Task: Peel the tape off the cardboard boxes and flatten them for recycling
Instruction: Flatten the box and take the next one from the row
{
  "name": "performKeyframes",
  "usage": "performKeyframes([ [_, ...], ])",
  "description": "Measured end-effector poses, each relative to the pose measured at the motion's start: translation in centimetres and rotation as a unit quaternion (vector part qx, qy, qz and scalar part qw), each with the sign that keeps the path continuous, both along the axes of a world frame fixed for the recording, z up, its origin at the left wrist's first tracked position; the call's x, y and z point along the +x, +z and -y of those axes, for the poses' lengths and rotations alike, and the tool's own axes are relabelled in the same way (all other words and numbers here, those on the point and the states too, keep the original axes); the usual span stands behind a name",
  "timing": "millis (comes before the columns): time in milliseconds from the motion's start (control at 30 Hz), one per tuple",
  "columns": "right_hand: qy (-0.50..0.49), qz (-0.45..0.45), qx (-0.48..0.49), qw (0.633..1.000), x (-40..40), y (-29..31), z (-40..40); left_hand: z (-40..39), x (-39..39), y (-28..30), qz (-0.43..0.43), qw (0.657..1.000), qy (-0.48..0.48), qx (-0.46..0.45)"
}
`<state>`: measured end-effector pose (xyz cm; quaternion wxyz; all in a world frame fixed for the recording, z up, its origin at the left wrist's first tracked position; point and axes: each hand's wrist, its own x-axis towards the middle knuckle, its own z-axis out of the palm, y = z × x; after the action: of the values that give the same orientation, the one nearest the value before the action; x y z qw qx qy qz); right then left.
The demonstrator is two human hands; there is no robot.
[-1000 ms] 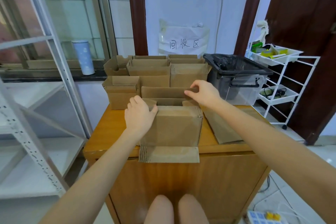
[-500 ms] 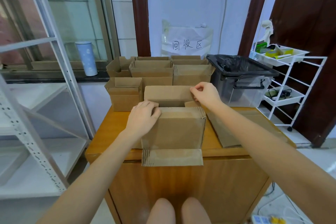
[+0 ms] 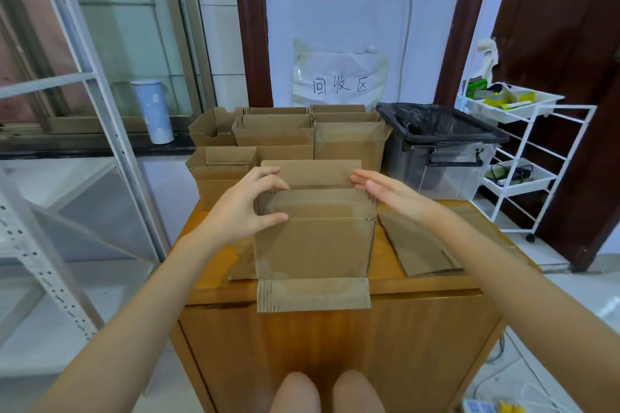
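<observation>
Head view gives us the wooden cabinet [image 3: 432, 282] first, its orange-brown top carrying nearly everything we work with. Beside it on our left stands a white metal shelving frame [image 3: 100, 117], and on our right a white wire trolley [image 3: 543, 157] with trays of small items. A clear plastic bin lined with a black bag [image 3: 446, 151] sits at the far right corner of the cabinet top, under a crumpled paper sign [image 3: 339, 77] taped to the wall.

Across the back of the cabinet we see a cluster of open brown cardboard boxes [image 3: 278, 134], packed side by side. At the front edge, centred before us, is the brown cardboard box we are handling [image 3: 313, 245]: its near flap hangs over the cabinet's front edge, and its far flap stands upright between our hands. Just to its right a flattened piece of brown cardboard [image 3: 426, 251] lies on the wood.

Our left hand [image 3: 245, 208] curls at the box's upper left corner, thumb on the near face and fingers over the top edge. Our right hand [image 3: 385, 191] is released, fingers straight, alongside the upper right corner; we cannot tell whether it touches. A pale blue tumbler [image 3: 152, 111] stands on the dark window ledge.
</observation>
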<state>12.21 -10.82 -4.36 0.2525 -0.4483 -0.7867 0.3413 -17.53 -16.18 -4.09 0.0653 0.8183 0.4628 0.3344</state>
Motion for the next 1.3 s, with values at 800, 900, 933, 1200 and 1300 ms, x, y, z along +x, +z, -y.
performKeyframes([
  [800,-0.228,0.293,0.121,0.920,-6.2,1.4,0.3,1.7,1.9,-0.2,-0.128,0.989,0.066,0.041],
  [900,-0.242,0.296,0.122,0.916,-6.1,1.9,0.5,0.9,2.1,0.2,-0.217,0.972,0.087,-0.019],
  [933,-0.240,0.269,0.112,0.926,-5.8,2.2,0.5,0.8,2.1,0.1,-0.227,0.968,0.088,-0.059],
  [1200,-0.214,-0.064,-0.065,0.972,-1.0,3.9,1.3,0.6,2.4,-0.5,-0.203,0.963,0.070,-0.161],
  [1300,-0.226,-0.128,-0.117,0.958,0.3,3.2,1.5,0.6,2.6,-0.3,-0.217,0.959,0.072,-0.169],
])
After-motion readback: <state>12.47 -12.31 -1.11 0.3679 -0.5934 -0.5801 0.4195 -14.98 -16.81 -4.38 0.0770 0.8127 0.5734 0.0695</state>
